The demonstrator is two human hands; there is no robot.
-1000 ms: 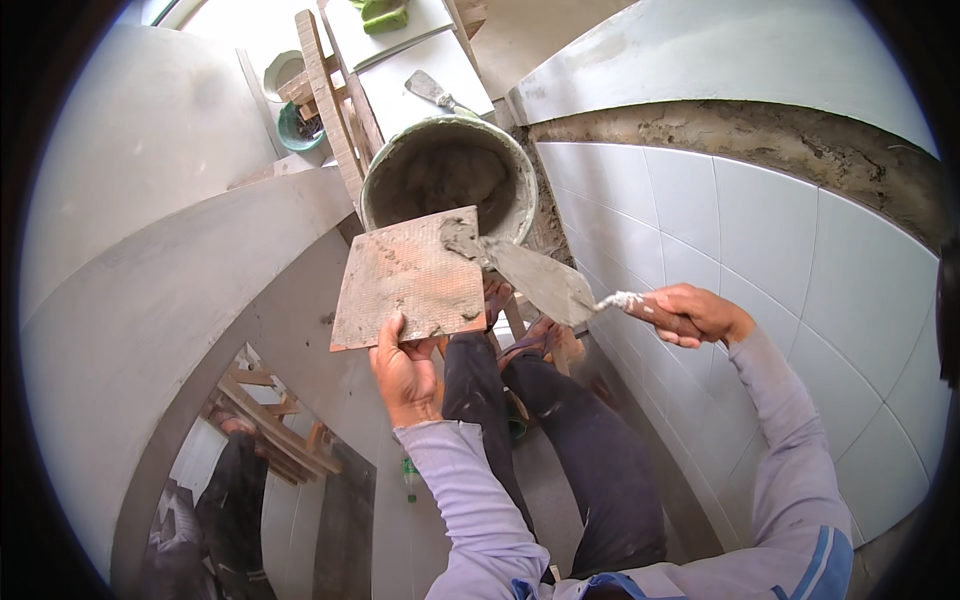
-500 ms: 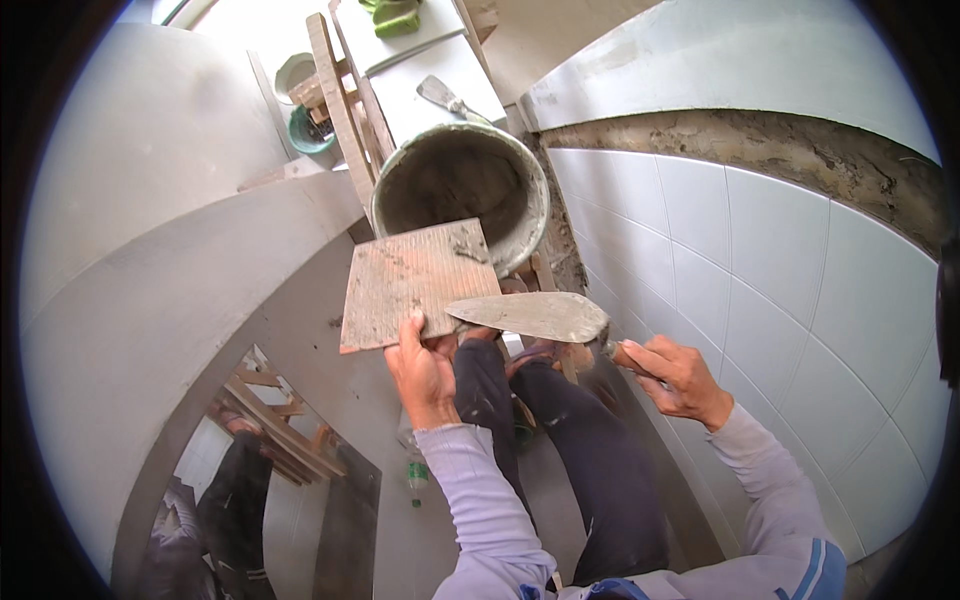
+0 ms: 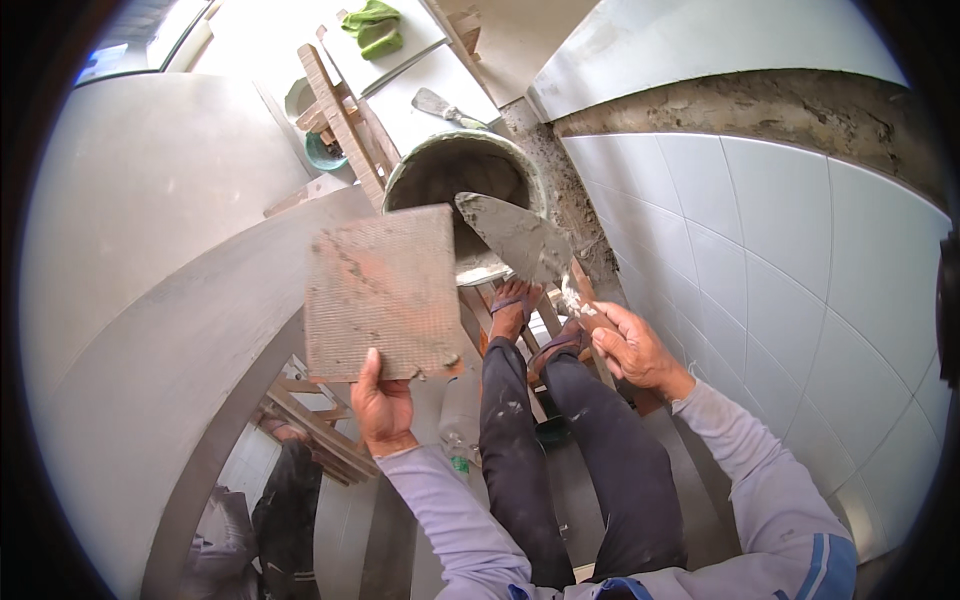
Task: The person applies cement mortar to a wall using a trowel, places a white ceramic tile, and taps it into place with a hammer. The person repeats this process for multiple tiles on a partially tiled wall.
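One square ceramic tile, left of centre, ribbed face smeared with mortar: raised just beyond the left hand, which grips its near edge, thumb on the ribs. One pointed trowel, right: brown handle closed inside the right hand, itself well apart from the tile; tip just beside the tile's far right corner. One mortar bucket, beyond both. One flat-bladed hand tool, farther, on white panels. One clear bottle, near left forearm: green patch, too small to read.
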